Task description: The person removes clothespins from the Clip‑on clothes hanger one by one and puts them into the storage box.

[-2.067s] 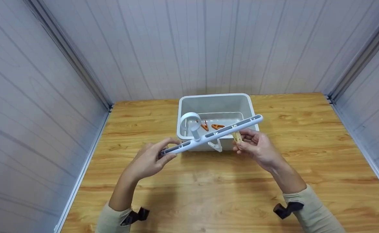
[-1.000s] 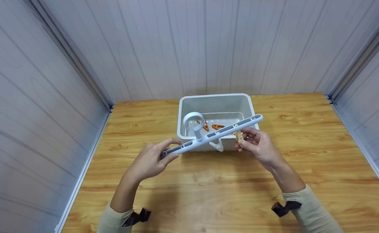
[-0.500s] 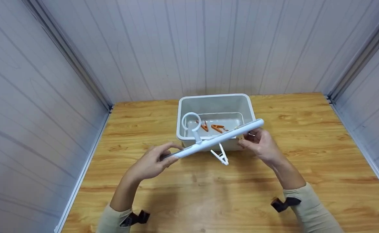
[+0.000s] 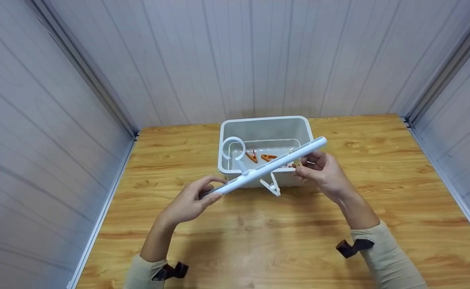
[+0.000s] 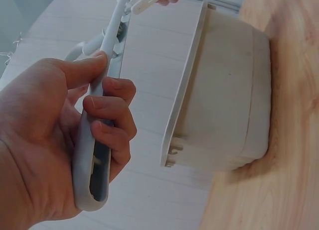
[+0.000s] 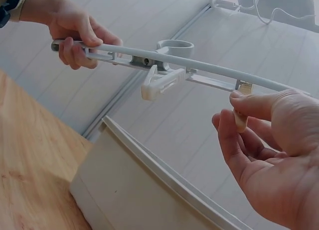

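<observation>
A white plastic clothes hanger [image 4: 275, 163], with a round hook and a slotted bar, is held slanting in the air, right end higher. My left hand [image 4: 188, 200] grips its left end, fingers curled round the bar in the left wrist view. Near the other end, my right hand [image 4: 327, 174] pinches a yellowish clothespin [image 6: 241, 121] between thumb and fingers, its top against the underside of the bar. Whether that clothespin is fastened there, I cannot tell. A white clothespin [image 4: 273, 185] hangs from the bar's middle.
Behind and below the hanger stands a light grey bin [image 4: 265, 119] on the wooden table [image 4: 243, 241]. Orange clothespins [image 4: 251, 156] lie inside it, partly hidden by the bar. Pale panel walls [image 4: 235, 60] enclose the table at the back and sides.
The hanger has turned so its slots face away more, and the white clothespin has swung lower than a second ago. The right end dipped, then rose. Both hands keep their holds.
</observation>
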